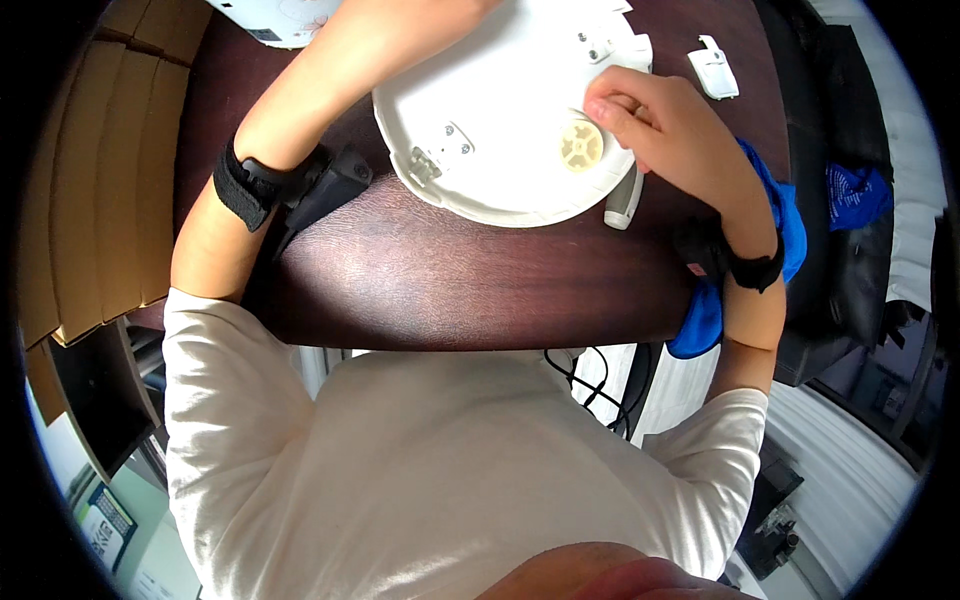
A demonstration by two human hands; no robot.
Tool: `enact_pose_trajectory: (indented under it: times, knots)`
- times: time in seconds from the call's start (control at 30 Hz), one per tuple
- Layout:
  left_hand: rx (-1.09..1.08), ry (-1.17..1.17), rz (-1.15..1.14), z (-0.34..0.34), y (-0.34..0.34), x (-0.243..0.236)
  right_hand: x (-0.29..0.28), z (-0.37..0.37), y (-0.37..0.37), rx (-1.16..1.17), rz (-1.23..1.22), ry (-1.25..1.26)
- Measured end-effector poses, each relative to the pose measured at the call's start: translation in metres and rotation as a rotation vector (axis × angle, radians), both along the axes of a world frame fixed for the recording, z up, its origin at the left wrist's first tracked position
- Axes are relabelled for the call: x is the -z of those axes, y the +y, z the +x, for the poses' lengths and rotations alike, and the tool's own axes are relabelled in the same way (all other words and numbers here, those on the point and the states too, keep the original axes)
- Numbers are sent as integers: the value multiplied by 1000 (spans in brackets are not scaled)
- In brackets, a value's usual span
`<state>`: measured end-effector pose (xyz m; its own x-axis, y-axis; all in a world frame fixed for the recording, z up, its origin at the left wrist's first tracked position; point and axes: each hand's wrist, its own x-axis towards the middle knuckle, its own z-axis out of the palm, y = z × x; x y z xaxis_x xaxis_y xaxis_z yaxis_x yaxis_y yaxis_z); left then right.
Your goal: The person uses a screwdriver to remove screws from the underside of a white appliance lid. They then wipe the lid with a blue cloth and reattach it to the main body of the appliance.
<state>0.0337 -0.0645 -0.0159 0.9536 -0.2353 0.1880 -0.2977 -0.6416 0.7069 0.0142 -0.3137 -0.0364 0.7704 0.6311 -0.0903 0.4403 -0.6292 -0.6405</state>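
Observation:
A large white round plastic housing lies on the dark table, with screwed metal fittings and a cream spoked wheel. My left hand reaches over the housing's upper part, its fingers hidden beyond the top edge. My right hand is closed just above the cream wheel at the housing's right side; anything between its fingertips is too small or hidden to name. A grey-and-white piece juts out below that hand. A small white plastic part rests to the upper right.
Stacked cardboard boxes line the left. A white patterned box stands at the back left. Blue cloth is at the table's right edge, another blue item on a black chair. Black cables hang below the table.

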Motion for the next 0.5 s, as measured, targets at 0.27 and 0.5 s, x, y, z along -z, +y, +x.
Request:
enact_pose_trajectory:
  times: [0.27, 0.5]
  knots:
    - [-30, 19, 40, -3, -5, -9, -4, 3, -9, -148, -99, -62]
    - [-18, 11, 17, 2, -1, -1, -4, 5, -8, -152, -31, -68]
